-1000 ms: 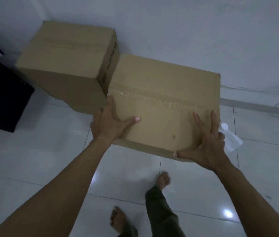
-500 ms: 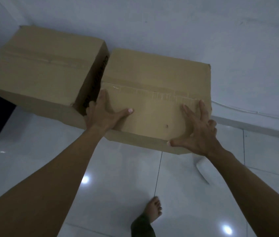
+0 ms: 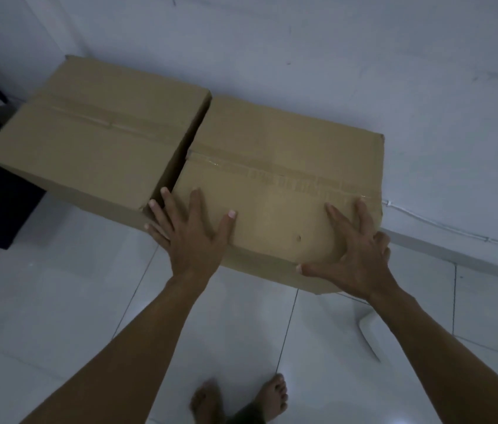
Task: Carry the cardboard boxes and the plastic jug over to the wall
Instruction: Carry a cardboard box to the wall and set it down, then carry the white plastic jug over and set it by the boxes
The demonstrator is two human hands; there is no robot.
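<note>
Left hand (image 3: 194,237) and right hand (image 3: 360,255) flat on rectangular, taped cardboard box (image 3: 287,179).

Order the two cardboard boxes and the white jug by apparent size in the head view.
1. Right cardboard box and left cardboard box: alike, not ranked.
2. White jug: smallest, partly hidden behind the right arm.

One wide-angle camera on the person's head looks forward and steeply down, close above the arms (image 3: 137,347), onto floor (image 3: 58,301) and wall (image 3: 363,56).
</note>
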